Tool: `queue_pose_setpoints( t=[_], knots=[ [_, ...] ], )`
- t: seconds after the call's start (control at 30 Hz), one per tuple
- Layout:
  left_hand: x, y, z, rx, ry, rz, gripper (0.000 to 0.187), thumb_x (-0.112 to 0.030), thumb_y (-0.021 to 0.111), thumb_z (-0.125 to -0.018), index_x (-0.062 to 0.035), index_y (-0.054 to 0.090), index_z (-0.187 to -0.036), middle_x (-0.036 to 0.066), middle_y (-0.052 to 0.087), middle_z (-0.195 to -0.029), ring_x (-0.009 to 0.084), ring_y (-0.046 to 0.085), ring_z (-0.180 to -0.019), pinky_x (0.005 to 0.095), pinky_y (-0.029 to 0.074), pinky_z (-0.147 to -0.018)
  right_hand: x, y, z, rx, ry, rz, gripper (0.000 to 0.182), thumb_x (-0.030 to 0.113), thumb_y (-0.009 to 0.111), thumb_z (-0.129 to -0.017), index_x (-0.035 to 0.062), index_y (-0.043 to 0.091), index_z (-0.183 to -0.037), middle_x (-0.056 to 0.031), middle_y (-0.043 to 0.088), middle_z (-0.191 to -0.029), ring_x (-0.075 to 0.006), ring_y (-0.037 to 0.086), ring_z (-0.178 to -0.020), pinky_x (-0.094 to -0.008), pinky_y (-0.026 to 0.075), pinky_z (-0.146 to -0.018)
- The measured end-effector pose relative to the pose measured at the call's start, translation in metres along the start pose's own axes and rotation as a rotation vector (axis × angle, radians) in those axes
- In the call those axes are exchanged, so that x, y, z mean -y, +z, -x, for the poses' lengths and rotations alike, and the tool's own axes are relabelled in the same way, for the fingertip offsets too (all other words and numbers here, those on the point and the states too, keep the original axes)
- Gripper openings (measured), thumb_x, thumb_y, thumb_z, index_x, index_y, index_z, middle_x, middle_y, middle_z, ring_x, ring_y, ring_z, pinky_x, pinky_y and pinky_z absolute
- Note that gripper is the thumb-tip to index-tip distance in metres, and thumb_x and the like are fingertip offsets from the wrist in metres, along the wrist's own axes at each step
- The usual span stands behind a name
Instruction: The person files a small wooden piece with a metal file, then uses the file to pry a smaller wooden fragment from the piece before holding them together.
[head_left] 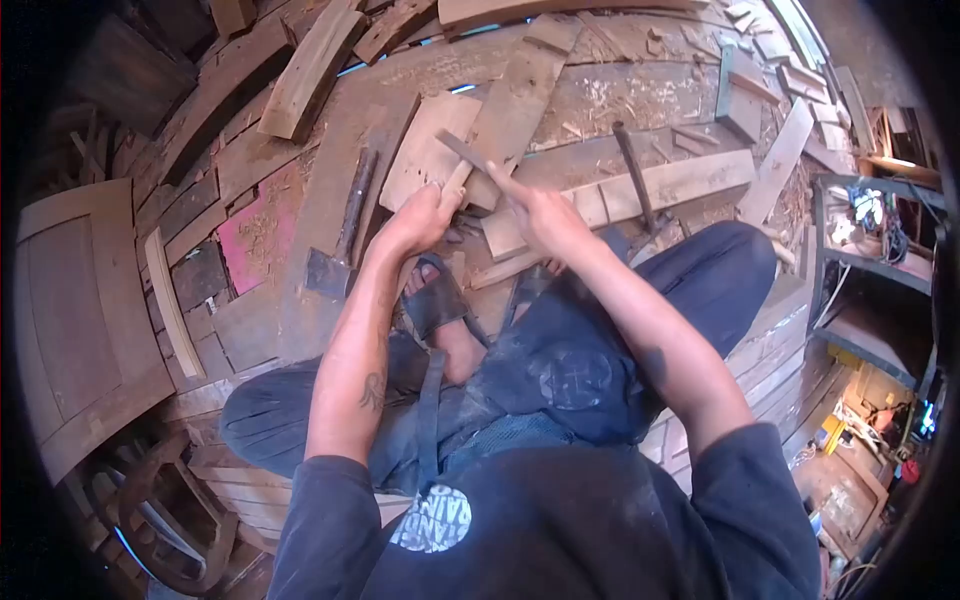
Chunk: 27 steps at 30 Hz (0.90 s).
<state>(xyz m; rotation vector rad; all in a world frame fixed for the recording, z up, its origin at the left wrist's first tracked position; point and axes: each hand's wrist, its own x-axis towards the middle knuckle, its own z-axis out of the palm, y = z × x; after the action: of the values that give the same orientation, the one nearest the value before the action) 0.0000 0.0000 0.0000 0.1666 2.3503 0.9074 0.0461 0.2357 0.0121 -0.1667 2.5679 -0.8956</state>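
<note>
My left hand is closed around a small light wooden piece, its end pointing up and to the right. In my right hand is a flat, dark file-like tool, lying across the end of that piece. The right index finger stretches along the tool. Behind the hands a pale wooden board lies on other planks. A long-handled tool with a broad metal head rests left of my left hand. My sandalled foot is just below the hands.
Right of my hands, a dark-handled tool lies over a long light beam. Offcuts and shavings cover the plank floor. A panelled wooden door stands at left; a metal shelf with cluttered items is at right.
</note>
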Motion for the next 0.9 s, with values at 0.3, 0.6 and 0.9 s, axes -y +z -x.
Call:
queue_pose_setpoints(
  t=[0.3,0.6,0.9],
  knots=[
    [-0.006,0.003,0.006,0.033,-0.019,0.057,0.065,-0.046,0.050,-0.104,0.0169,0.065,-0.107,0.042,0.065,-0.104,0.0496,0.066,-0.107,0.0502,0.049,-0.094,0.001,-0.001,-0.003,-0.003,0.028,0.039,0.061,0.016,0.050,-0.102,0.0393,0.039,-0.158,-0.0264,0.072,-0.105,-0.0482,0.068,-0.099,-0.0564,0.054,-0.086],
    [0.001,0.003,0.001,0.049,-0.029,0.020,0.069,-0.052,0.049,-0.104,0.0157,0.064,-0.106,0.037,0.068,-0.102,0.0438,0.067,-0.101,0.0486,0.050,-0.089,-0.002,0.009,-0.018,-0.035,0.019,0.070,0.063,0.016,0.049,-0.103,0.0405,0.035,-0.160,-0.0289,0.071,-0.104,-0.0478,0.069,-0.099,-0.0572,0.053,-0.087],
    [-0.001,0.005,-0.002,0.009,-0.007,0.013,0.066,-0.048,0.049,-0.105,0.0165,0.064,-0.107,0.041,0.065,-0.105,0.0490,0.067,-0.106,0.0509,0.049,-0.093,0.011,-0.002,-0.019,-0.011,0.080,0.112,0.064,0.015,0.051,-0.102,0.0414,0.037,-0.159,-0.0289,0.071,-0.109,-0.0469,0.068,-0.104,-0.0561,0.053,-0.091]
  ],
)
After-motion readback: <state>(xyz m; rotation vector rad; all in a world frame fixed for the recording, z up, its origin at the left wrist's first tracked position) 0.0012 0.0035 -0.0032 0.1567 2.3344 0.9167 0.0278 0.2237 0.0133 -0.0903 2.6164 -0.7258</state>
